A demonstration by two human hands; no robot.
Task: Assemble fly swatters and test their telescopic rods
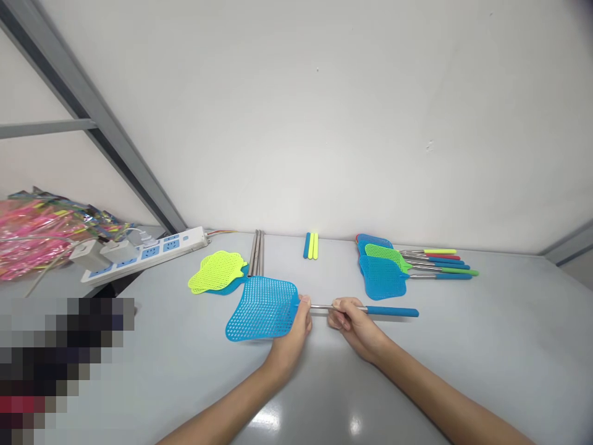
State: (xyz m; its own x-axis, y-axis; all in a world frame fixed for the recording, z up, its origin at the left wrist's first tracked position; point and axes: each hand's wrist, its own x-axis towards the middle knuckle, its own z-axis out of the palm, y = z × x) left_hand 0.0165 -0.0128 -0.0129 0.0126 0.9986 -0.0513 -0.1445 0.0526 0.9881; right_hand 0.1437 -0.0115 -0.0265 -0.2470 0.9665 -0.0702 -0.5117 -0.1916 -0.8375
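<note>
A blue fly swatter lies across the grey table in front of me. My left hand point(293, 334) grips the right edge of its blue mesh head point(260, 309), at the neck. My right hand point(353, 324) pinches the thin metal rod point(322, 307) just right of the head; the rod ends in a blue grip sleeve point(393, 312) pointing right. Behind the head lie loose yellow-green mesh heads point(217, 271) on a blue one, and a few bare metal rods point(256, 252).
A pile of finished swatters point(393, 267) with coloured handles sits at the back right. Loose blue and yellow grip sleeves point(311, 245) lie by the wall. A white power strip point(152, 252) with plugs and a shiny pink bundle point(32, 232) are at the left.
</note>
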